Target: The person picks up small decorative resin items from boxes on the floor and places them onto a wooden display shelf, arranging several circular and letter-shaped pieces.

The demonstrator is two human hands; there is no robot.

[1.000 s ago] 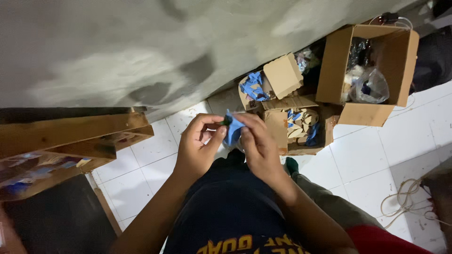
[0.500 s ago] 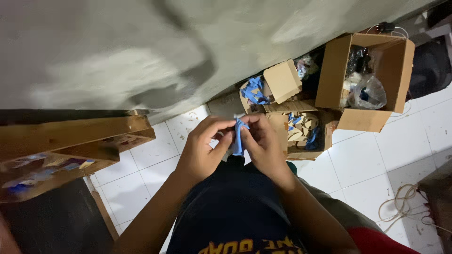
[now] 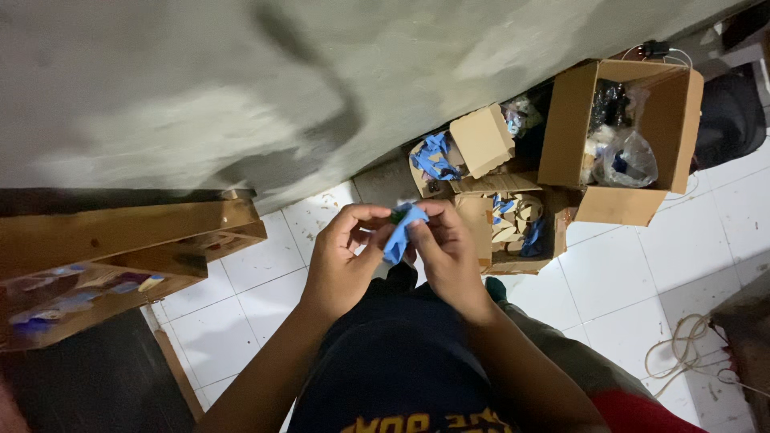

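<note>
Head view. Since the earlier frame: blue piece (image 3: 399,232) turned from upright to slanting between the hands. Left hand (image 3: 343,258) and right hand (image 3: 446,255) both pinching it, over the lap. Beyond the blue piece, small open carton (image 3: 504,228) with tan and blue bits. Right of that, tall carton (image 3: 642,136) holding a clear plastic bag (image 3: 631,158). Left: wooden tray (image 3: 120,265), contents blurred.

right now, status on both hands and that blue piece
Left hand and right hand both pinching the small blue piece at chest height. Nothing between them. Open cardboard boxes on floor beyond.
</note>
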